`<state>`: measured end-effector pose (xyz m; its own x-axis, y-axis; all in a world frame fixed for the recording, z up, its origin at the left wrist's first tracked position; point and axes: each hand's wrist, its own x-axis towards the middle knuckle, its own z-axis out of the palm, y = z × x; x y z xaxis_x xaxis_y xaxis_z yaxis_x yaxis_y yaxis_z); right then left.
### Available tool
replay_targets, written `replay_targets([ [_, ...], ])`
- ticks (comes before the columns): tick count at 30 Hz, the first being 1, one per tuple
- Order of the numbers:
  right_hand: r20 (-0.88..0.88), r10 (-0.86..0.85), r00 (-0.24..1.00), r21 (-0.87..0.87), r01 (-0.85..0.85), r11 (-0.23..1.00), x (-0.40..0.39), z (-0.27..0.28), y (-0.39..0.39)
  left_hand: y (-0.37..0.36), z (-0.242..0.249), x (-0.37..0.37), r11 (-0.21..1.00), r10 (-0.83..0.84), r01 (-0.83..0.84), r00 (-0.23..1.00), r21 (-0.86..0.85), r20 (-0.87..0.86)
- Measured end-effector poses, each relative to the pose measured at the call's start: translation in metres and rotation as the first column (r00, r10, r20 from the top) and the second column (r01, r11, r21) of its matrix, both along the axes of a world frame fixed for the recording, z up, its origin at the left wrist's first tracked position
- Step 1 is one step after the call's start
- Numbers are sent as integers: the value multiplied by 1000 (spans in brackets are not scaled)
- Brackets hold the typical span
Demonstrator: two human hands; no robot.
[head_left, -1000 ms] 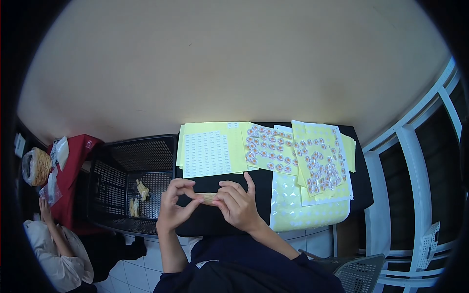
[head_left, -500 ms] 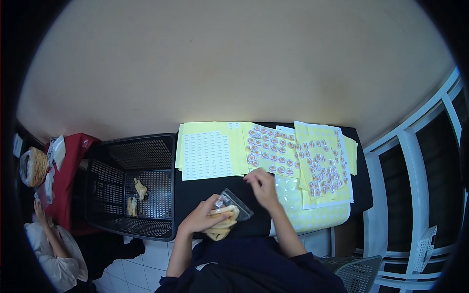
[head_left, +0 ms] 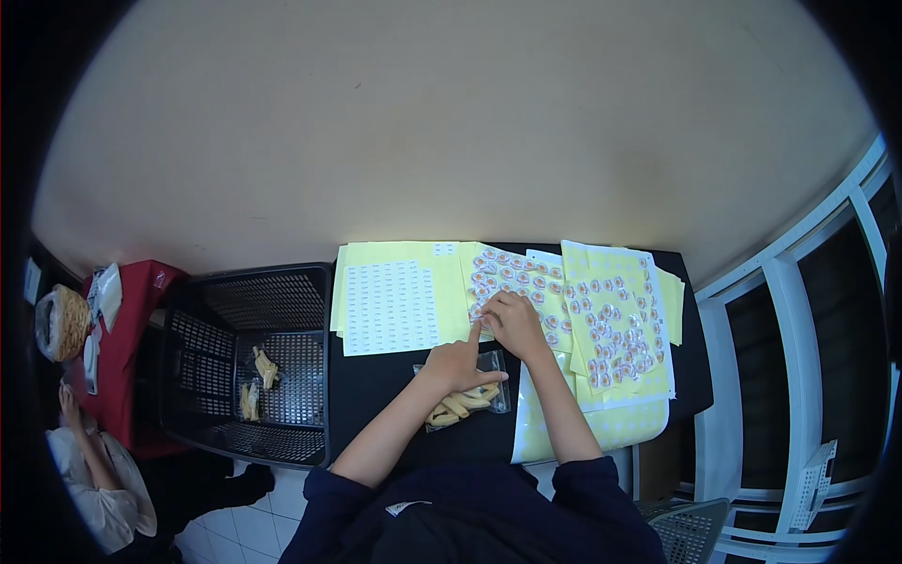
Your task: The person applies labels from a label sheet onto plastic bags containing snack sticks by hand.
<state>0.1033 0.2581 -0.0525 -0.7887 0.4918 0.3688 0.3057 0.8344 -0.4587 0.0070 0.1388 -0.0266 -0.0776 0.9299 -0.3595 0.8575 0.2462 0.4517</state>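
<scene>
My left hand point(head_left: 458, 365) is over the clear bag point(head_left: 460, 406) of pale yellow sticks, which lies on the black table. Its index finger reaches forward to the sheet of round stickers point(head_left: 507, 273), and its thumb is spread over the bag. My right hand point(head_left: 512, 324) bends over the lower left of that sheet, fingertips pinched beside my left index finger. What the pinch holds is too small to make out. Left of the hands is a yellow sheet with small printed white labels point(head_left: 390, 305).
A black crate point(head_left: 246, 362) with two small bags stands at the left. Beyond it are a red-covered table point(head_left: 132, 348), a basket point(head_left: 64, 322) and a seated person point(head_left: 99, 470). More sticker sheets point(head_left: 625, 329) lie at the right, near a grey chair point(head_left: 691, 526).
The bag, held up by my left hand before, now lies on the table. My left hand has moved right and forward, and my right hand has moved forward onto the sticker sheet.
</scene>
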Motion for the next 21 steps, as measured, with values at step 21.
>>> replay_targets([
  [21, -422, -350, 836, -724, -78, 686, 23, 16, -13, -3, 7, -10, 977, 180, -200, 960, 78, 214],
])
